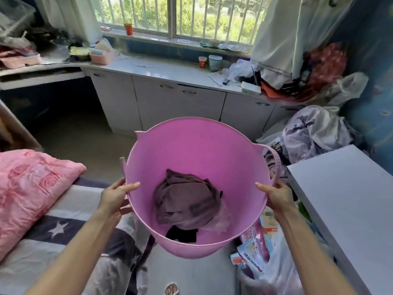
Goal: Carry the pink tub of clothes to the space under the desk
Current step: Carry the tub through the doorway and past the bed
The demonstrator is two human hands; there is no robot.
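Note:
The pink tub [191, 145] is held up off the floor in the middle of the view, tilted toward me. Inside it lie a brownish-purple garment [185, 201] and a black piece of clothing [181, 234]. My left hand [116, 195] grips the tub's left rim, thumb inside. On the right rim, my right hand [274, 193] grips just below the pink handle [274, 162]. The desk [40, 76] stands at the far left, with a dark open space [53, 107] beneath it.
A bed with a pink pillow [32, 188] and a star-patterned sheet lies at the left. White cabinets [180, 103] run under the window counter. A white table [344, 201] stands right, with plastic bags [263, 258] and bundled cloth [314, 130] on the floor.

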